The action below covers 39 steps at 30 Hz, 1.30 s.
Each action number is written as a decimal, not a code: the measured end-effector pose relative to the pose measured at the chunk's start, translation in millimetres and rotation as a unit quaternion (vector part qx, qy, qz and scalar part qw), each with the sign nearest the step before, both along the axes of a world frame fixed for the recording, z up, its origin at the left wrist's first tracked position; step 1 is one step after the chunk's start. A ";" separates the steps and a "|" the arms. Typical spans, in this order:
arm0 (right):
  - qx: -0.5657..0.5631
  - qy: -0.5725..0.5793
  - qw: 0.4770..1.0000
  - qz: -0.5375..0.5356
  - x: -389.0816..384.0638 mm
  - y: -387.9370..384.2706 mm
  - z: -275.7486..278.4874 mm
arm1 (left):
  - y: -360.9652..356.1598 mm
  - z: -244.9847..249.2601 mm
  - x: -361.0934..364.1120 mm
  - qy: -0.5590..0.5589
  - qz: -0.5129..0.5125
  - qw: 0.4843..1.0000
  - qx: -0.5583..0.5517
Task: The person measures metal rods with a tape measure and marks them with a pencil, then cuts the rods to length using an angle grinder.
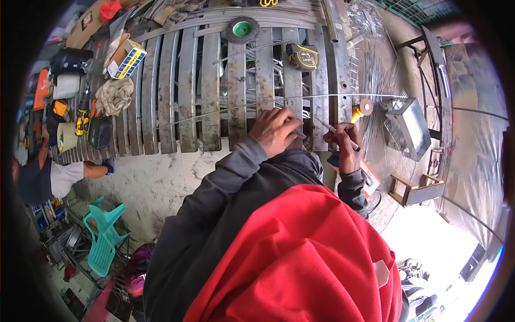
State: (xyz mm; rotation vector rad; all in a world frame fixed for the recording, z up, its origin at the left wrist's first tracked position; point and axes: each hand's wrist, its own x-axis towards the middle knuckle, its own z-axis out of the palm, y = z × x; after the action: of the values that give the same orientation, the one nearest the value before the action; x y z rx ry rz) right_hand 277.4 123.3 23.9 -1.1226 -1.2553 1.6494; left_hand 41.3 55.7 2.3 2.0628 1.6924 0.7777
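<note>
Under the fingers (281, 115) runs a workbench (188, 91) of worn metal slats with gaps between them. On the near side of the fingers the concrete floor (155, 182) is grey and stained. Well off to their left a teal plastic chair (104, 231) stands on it. To the right of the fingers sit a metal box (410, 126) and a small wooden frame (416, 190), and a plastic sheet (477, 139) hangs beyond as a wall. Hard daylight (429, 236) washes the floor at lower right.

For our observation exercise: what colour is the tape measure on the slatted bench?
The tape measure is black with yellow; head view.
</note>
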 end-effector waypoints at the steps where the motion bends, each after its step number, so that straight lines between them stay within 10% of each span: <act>1: -0.009 -0.007 1.000 -0.006 2.5 -3.3 -0.1 | 1.3 -5.0 2.0 0.001 -0.003 1.000 -0.001; 18: -0.051 -0.006 0.998 0.021 0.4 -17.5 -0.6 | 6.1 14.5 5.7 -0.164 -0.008 0.986 -0.024; 27: -0.155 0.063 0.979 0.113 -3.6 2.7 14.2 | 0.8 37.5 -4.7 -0.439 0.010 0.864 -0.246; 35: -0.157 0.136 0.968 0.139 -16.7 11.6 23.3 | 0.8 62.3 -13.6 -0.406 -0.014 0.887 -0.220; 39: -0.108 -0.019 0.960 0.258 -43.2 25.7 40.2 | 6.4 48.9 -43.2 -0.364 -0.028 0.910 -0.197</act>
State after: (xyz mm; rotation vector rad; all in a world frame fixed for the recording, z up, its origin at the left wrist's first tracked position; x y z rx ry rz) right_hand 234.3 149.0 64.1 -1.0059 -1.5085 2.2047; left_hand -1.8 62.1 51.3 1.3009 1.2222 0.9380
